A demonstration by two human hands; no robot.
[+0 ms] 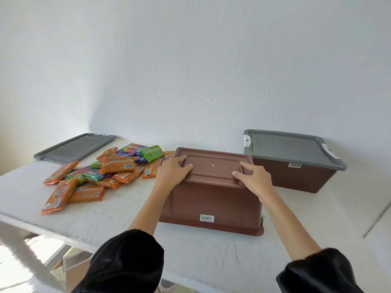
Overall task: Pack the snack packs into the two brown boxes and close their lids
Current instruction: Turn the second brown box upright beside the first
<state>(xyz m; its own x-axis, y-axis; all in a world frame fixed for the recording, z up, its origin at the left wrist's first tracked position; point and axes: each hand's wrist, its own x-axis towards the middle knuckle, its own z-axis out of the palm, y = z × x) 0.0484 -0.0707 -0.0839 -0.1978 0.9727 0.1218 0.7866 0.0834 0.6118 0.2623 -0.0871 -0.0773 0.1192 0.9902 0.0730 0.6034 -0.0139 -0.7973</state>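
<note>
The left hand [173, 169] and right hand [255, 176] rest, fingers straight, on the upturned brown plastic box [211, 199]; orange and green snack packs [118, 164] lie at nine o'clock.

A white, rough table [211, 256] fills the lower half of the frame, set against a pale wall. On its top at the upper left a loose grey lid [74, 148] lies flat. Just right of it is a heap of snack packs [95, 176] – mostly orange, some green and blue, overlapping. In the centre an upturned brown box [211, 199] rests rim-down. At the right a second brown box [296, 176] stands upright – a fitted grey lid [289, 146] on it.
</note>
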